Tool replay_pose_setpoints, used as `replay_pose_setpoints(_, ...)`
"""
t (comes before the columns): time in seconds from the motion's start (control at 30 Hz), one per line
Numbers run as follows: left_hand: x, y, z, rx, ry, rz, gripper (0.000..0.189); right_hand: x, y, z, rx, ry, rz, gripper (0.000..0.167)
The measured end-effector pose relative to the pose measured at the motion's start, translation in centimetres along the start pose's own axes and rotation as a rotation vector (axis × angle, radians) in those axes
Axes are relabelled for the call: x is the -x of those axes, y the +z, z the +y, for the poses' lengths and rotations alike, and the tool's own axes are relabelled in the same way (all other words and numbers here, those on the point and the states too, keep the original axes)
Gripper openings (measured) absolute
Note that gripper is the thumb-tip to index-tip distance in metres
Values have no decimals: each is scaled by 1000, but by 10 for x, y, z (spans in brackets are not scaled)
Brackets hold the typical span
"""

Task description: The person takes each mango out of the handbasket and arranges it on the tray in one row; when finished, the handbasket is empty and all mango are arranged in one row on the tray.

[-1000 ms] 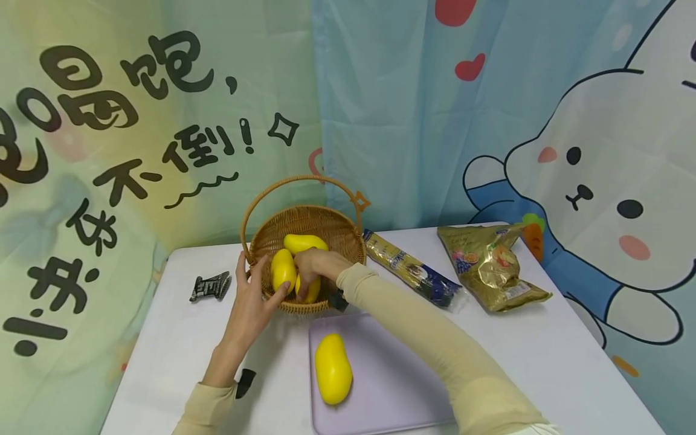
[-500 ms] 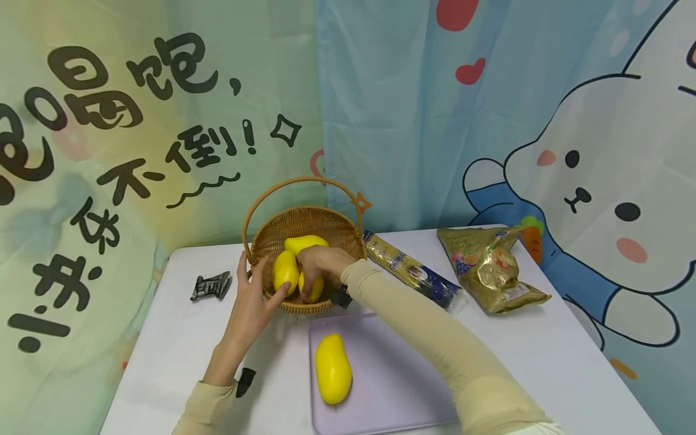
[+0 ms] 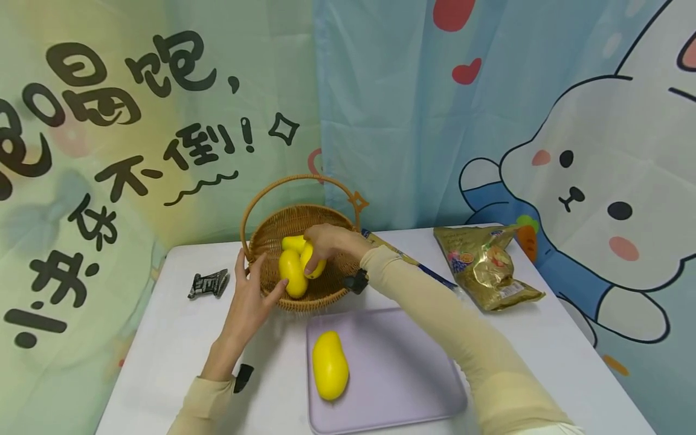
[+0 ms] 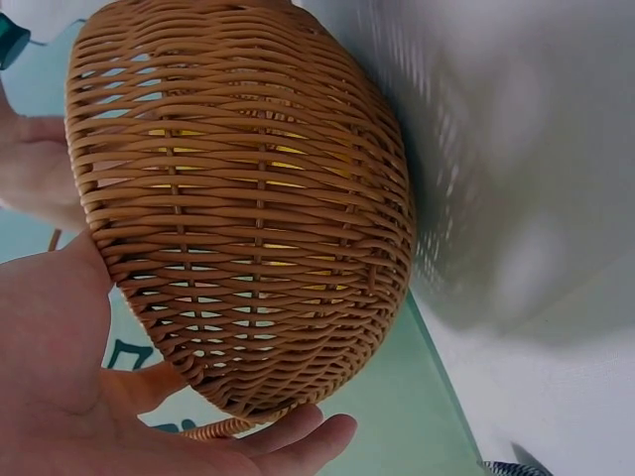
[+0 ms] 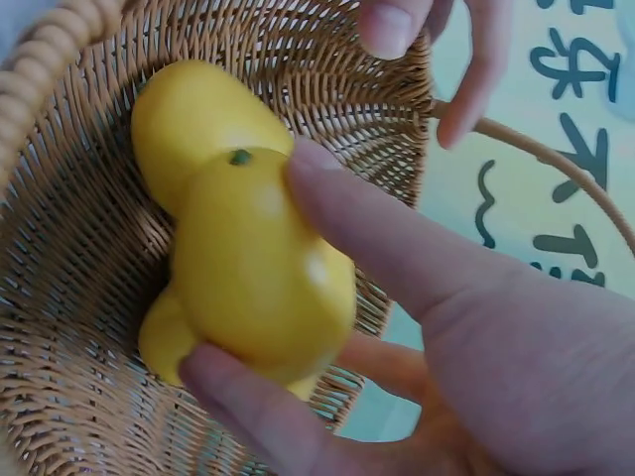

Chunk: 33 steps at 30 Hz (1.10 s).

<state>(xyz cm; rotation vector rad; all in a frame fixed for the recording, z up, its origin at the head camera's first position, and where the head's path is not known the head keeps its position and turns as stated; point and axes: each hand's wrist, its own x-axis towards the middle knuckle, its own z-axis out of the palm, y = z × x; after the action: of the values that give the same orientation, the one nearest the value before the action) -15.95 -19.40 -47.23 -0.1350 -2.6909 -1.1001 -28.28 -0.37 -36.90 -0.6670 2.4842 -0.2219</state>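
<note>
By the back edge of the desk [image 3: 168, 326], the left hand [image 3: 251, 296] is holding the rim of the wicker basket [image 3: 321, 218], inside which a yellow mango [image 5: 260, 273] is being pinched by the right hand [image 3: 328, 241], seemingly for repositioning, probably calling next for steady fingers.

The basket [image 4: 258, 218] was woven of wicker-like strands, ribbed and rough, with a low sheen. The fruits [image 5: 258, 258] were smooth and semi-glossy, plastic in look. The tray [image 3: 405, 374] presented smooth, matt plastic. The bag [image 3: 489, 269] was crinkled, highly glossy metallic film; the small packet [image 3: 208, 284], a shiny creased wrapper. The curtain [image 3: 375, 90] was thin, creased cloth, the sleeves [image 3: 462, 338] matt cloth.
</note>
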Motion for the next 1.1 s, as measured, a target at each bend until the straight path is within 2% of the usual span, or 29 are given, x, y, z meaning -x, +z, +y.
replay_pose_setpoints(0.3,-2,-3,0,-7,1,-5,76,25,-6,14,-106,-150,209,91)
replay_pose_setpoints(0.5,-3,-4,0,-10,-4,-9,76,51,4,25,-217,-277,321,89)
replay_pose_setpoints(0.67,-3,-4,-1,-7,-10,-10,76,72,21,37,-288,-287,359,93)
replay_pose_setpoints(0.83,-3,-3,1,-4,-16,-11,76,90,40,49,-403,-312,376,91)
replay_pose_setpoints(0.93,-2,-2,1,-2,-16,-9,75,102,53,55,-504,-338,374,90)
replay_pose_setpoints(1.1,0,0,1,-2,-18,-12,76,126,75,66,-595,-329,370,92)
